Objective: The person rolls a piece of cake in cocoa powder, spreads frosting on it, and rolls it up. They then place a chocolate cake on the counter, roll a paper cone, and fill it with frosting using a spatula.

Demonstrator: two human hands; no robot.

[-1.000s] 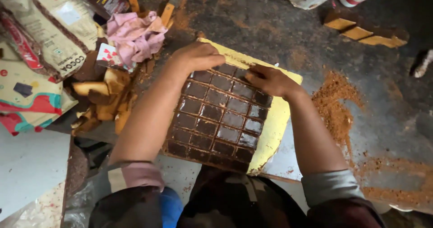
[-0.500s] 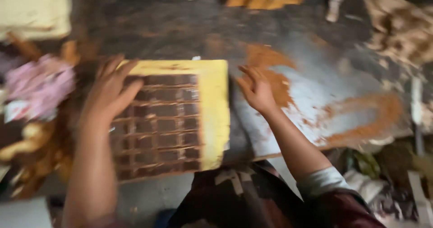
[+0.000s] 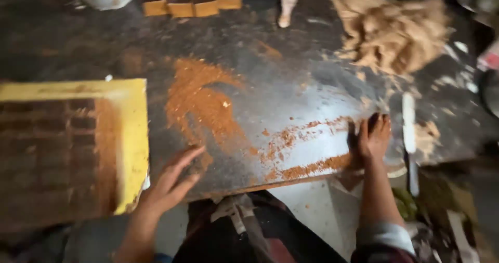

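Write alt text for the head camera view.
Seen from above, a person's right hand rests flat on a dark worktop strewn with brown powder. The left hand lies beside a yellow mould tray of brown squares, with crumpled tan cloth behind.

We are seeing the counter (image 3: 291, 94) showing as a dark, worn slab, shining dully where it is wiped and smeared elsewhere. Rust-brown powder (image 3: 200, 104) is lying on it, dry, grainy and matt. The yellow mould (image 3: 132, 133) is looking like smooth, slightly glossy plastic, perhaps silicone, though the blur is hiding detail; its brown cells (image 3: 52, 154) are looking dull. The crumpled tan heap (image 3: 395, 31) is appearing soft and fibrous, like cloth or paper.
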